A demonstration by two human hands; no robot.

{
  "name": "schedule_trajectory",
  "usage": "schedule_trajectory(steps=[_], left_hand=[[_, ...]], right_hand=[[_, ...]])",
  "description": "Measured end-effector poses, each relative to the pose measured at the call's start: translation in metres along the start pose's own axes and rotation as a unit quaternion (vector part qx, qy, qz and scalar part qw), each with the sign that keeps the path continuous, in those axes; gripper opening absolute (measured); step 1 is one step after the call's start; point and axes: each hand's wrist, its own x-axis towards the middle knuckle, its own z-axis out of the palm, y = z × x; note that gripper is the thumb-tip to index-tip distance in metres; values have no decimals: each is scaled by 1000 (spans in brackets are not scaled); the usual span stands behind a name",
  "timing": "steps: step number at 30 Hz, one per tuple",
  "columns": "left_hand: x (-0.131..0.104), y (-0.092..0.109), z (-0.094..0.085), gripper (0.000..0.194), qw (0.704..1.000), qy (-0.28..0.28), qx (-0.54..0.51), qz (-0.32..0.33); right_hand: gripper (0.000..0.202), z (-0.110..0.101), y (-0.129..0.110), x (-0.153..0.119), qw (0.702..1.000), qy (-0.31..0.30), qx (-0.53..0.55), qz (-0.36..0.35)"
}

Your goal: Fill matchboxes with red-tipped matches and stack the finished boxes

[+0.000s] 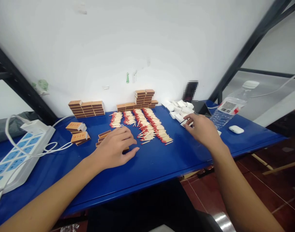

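My left hand [117,148] is over a small group of brown matchbox sleeves [104,134], its thumb spread away from the fingers. Part of one sleeve shows beneath the palm and is otherwise hidden. At the pile of white matchbox trays [178,108], my right hand [203,129] reaches in with thumb and forefinger apart, the tips at the nearest tray. Between the hands lie several rows of red-tipped matches [149,124].
Matchboxes are stacked along the wall at left [86,109] and centre [144,99]. More matchboxes [79,132] lie near a power strip [19,154] and white cables. At right stand a water bottle [231,104] and a white earbud case [236,129] on the blue table [149,174].
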Motion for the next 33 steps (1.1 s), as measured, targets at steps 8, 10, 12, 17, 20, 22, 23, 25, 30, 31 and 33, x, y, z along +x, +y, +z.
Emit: schedule_trajectory(steps=[8, 10, 12, 17, 20, 22, 23, 25, 30, 31, 33], left_hand=[[0, 0, 1, 17, 1000, -10, 12, 1], [0, 1, 1, 17, 1000, -10, 8, 1], [1, 3, 1, 17, 1000, -11, 0, 4], [1, 10, 4, 31, 1000, -10, -15, -7], [2, 17, 5, 58, 999, -42, -26, -13], [2, 21, 7, 69, 997, -65, -41, -7], [1, 22, 9, 71, 996, -73, -50, -3], [0, 24, 15, 69, 994, -83, -66, 4], [-3, 27, 27, 39, 994, -80, -76, 10], [-3, 28, 28, 34, 994, -80, -74, 13], [-3, 30, 29, 25, 994, -80, -66, 22]], right_hand=[[19, 9, -4, 3, 994, -51, -93, 39], [17, 8, -5, 1, 994, -61, -87, 38], [18, -1, -9, -9, 998, -40, -46, 14], [21, -44, -37, -59, 956, -100, 222, -165], [27, -52, -58, -81, 900, -195, 306, -240], [28, -48, -66, -85, 884, -214, 320, -264], [28, -44, -68, -85, 881, -216, 322, -272], [29, -38, -66, -81, 881, -203, 327, -275], [22, -25, -40, -63, 936, -91, 287, -184], [22, -22, -34, -61, 941, -82, 279, -172], [24, -15, -26, -57, 944, -92, 273, -162]])
